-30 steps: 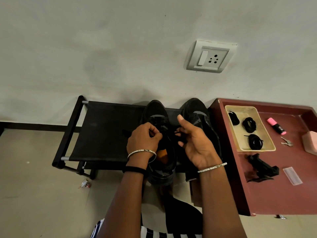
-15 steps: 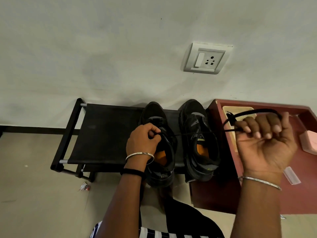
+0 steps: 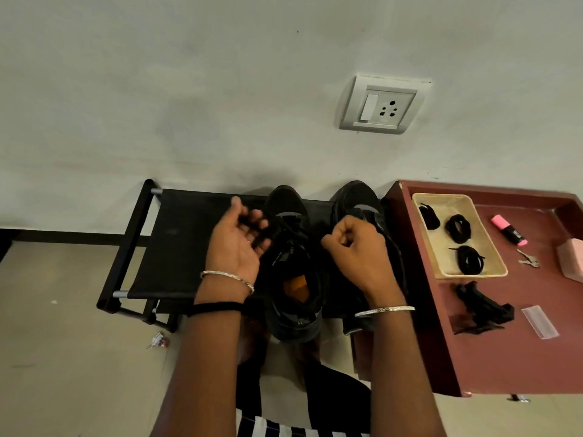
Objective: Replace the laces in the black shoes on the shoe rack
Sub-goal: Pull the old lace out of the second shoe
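Observation:
Two black shoes stand side by side on the black shoe rack point(image 3: 176, 247). The left shoe point(image 3: 291, 279) shows an orange insole. My left hand point(image 3: 239, 241) is palm up at that shoe's left side, its fingers curled round a black lace at the eyelets. The right shoe point(image 3: 359, 200) is mostly hidden behind my right hand point(image 3: 356, 247), which is fisted between the two shoes and pinches a black lace end. Several coiled black laces point(image 3: 459, 228) lie in a beige tray point(image 3: 492, 266) on the red table.
A red table point(image 3: 504, 357) stands right of the rack, with a pink highlighter point(image 3: 508, 230), keys point(image 3: 528, 258), a pink block point(image 3: 571, 260), a black clip-like object point(image 3: 485, 305) and a clear strip point(image 3: 539, 321). A wall socket point(image 3: 383, 105) is above. Floor lies to the left.
My right hand, which had pulled a lace out over the red table, has come back to the left shoe. My left hand has turned palm up and shifted left.

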